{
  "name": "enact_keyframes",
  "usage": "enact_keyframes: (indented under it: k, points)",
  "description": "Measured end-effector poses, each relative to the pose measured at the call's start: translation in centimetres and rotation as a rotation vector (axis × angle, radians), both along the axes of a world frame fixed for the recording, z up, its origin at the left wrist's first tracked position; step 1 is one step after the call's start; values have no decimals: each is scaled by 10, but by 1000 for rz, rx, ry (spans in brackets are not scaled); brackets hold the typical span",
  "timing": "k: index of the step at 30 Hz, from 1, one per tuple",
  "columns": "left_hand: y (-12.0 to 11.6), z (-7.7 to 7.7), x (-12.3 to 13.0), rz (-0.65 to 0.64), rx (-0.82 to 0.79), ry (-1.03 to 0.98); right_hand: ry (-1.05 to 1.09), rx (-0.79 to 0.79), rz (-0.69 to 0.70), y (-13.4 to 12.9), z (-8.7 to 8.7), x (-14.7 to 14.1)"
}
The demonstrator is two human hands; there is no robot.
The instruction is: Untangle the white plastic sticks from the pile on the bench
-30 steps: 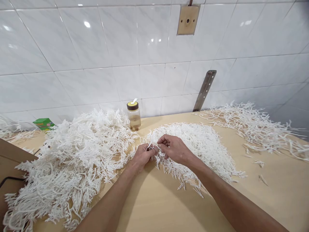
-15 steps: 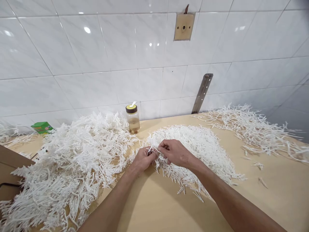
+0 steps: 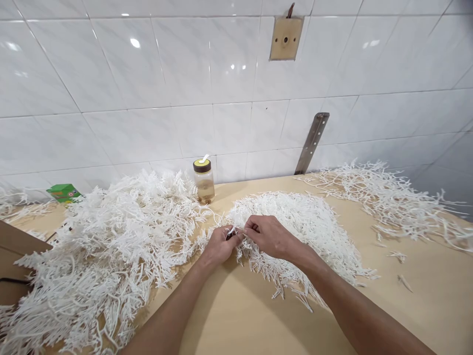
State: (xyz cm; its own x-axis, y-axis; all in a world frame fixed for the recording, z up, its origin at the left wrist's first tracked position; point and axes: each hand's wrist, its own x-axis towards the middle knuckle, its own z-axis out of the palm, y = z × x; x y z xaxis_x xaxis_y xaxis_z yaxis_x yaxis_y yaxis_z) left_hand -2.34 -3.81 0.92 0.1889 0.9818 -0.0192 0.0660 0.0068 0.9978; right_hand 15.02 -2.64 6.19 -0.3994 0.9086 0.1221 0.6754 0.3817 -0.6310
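Note:
My left hand [image 3: 219, 245] is closed, with a thin white strand [image 3: 231, 230] pinched between thumb and fingers. Right beside it, my right hand [image 3: 270, 237] also pinches at the white strands, fingertips close to the left thumb. The exact grip between the two hands is too small to make out fully. Under and behind my right hand spreads a flat heap of short white branched strands [image 3: 299, 217]. A taller, looser pile of white branched strands [image 3: 136, 236] lies to the left of my left hand.
Behind the hands stands a clear jar [image 3: 205, 190] with a dark-rimmed yellow lid. More long strands [image 3: 391, 197] lie at the right on the wooden table [image 3: 424, 301]. A green box [image 3: 63, 192] sits at far left, near a brown box [image 3: 18, 256]. A metal bracket [image 3: 312, 143] leans on the tiled wall.
My two hands stay together at the same spot, with the right fingertips slightly lower and nearer the left thumb. The view has shifted very slightly.

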Motion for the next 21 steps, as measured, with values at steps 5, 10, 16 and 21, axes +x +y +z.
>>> enact_keyframes:
  k: [5,10,16,21]
  points:
    - [-4,9,-1,-86,-113,-113,45,-62,101,0,7,7]
    - [-9,15,-1,-106,-174,-164,-25,18,144,-2,14,9]
    - [-8,13,1,-101,-173,-163,-189,168,90,-8,7,1]
    - [-5,11,0,-39,-164,-183,-382,300,-32,-14,-3,-17]
